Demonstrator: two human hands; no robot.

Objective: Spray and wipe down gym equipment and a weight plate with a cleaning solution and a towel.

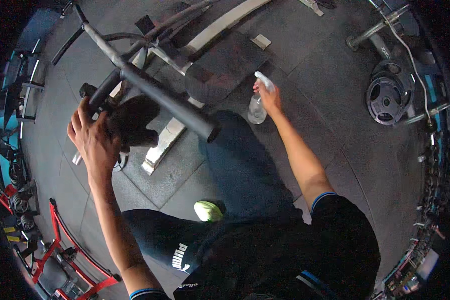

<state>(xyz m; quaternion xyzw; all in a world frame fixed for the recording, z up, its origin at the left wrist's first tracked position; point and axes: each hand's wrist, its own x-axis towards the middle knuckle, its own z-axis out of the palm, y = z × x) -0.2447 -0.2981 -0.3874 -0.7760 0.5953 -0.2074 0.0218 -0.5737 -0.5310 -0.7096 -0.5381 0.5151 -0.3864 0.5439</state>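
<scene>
My right hand [269, 99] is closed around the neck of a clear spray bottle [257, 110] with a white trigger head. Clear liquid shows inside it, and the bottle is held upright above the dark floor. On the left, my left hand [93, 133] curls over the lower end of a black bar [107, 87] on an exercise machine, its fingers on either side; what lies under the palm is hidden. Black padded rollers [142, 120] are just beside that hand. A thick foam-covered handle [168, 101] slants across in front of me, and a dark pad [225, 69] lies beyond it.
White frame beams [165, 144] run low across the tiled rubber floor [322, 112]. Weight plates [386, 99] hang on a rack at the right. A red-framed machine [56, 243] stands at the lower left. My yellow-green shoe [208, 211] is on the floor below me.
</scene>
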